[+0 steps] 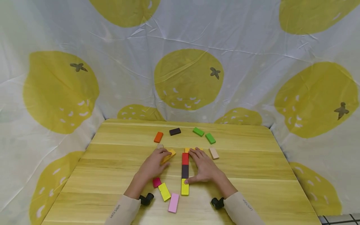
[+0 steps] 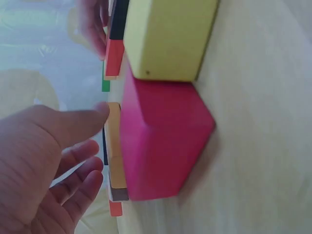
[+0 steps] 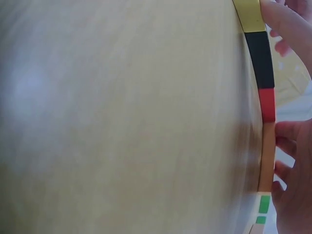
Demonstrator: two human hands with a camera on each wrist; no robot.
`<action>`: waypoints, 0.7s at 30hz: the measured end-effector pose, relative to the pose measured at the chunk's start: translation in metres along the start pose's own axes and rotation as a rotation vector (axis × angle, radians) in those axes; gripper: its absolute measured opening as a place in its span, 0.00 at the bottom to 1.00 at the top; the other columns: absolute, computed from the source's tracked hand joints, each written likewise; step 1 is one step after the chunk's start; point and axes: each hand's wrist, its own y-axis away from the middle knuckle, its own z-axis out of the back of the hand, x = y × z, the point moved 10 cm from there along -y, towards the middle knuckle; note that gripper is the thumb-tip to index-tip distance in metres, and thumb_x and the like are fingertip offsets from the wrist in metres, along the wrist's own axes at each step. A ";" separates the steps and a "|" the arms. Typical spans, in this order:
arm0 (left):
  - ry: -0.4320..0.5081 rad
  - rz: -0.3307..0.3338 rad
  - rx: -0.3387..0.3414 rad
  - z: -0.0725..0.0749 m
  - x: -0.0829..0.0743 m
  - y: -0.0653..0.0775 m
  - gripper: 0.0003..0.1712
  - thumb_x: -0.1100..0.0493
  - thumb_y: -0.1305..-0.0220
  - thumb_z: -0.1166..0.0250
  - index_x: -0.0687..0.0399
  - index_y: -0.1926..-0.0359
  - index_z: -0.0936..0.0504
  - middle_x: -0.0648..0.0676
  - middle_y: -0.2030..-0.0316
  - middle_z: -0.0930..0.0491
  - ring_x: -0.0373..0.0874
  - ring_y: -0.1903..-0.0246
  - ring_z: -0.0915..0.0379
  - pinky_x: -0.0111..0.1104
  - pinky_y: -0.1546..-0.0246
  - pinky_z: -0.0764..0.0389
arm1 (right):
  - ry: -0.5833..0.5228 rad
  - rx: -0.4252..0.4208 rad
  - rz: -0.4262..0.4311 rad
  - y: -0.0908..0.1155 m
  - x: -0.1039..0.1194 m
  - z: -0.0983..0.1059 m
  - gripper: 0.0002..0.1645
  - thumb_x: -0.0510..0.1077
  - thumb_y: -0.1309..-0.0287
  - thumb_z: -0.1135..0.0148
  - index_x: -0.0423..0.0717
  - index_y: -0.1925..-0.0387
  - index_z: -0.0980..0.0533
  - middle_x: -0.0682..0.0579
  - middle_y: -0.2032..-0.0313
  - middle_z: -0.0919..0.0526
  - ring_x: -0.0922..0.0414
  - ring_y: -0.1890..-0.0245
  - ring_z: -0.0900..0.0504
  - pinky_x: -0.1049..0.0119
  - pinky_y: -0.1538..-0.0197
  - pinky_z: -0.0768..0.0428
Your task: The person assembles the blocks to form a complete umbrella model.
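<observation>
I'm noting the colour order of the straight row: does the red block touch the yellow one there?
No, in the head view the black block lies between the red block and the yellow block.

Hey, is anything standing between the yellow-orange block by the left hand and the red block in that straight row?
Nothing visible does: in the head view, only bare tabletop separates the right end of the yellow-orange block by the left hand from the red block.
</observation>
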 end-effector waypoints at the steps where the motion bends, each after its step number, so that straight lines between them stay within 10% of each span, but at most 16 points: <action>1: -0.011 -0.002 -0.008 0.000 0.002 0.000 0.22 0.57 0.36 0.26 0.52 0.41 0.15 0.55 0.43 0.20 0.54 0.41 0.24 0.48 0.36 0.21 | -0.001 0.000 0.000 0.000 0.000 0.000 0.81 0.90 0.66 0.35 0.47 0.19 0.45 0.49 0.20 0.44 0.43 0.18 0.50 0.42 0.22 0.40; 21: -0.053 -0.060 -0.033 -0.002 0.009 -0.036 0.13 0.72 0.35 0.32 0.57 0.52 0.12 0.53 0.52 0.12 0.49 0.51 0.20 0.40 0.45 0.16 | -0.011 0.006 -0.008 0.000 -0.001 0.000 0.82 0.90 0.66 0.35 0.47 0.19 0.46 0.51 0.19 0.44 0.45 0.18 0.51 0.44 0.21 0.41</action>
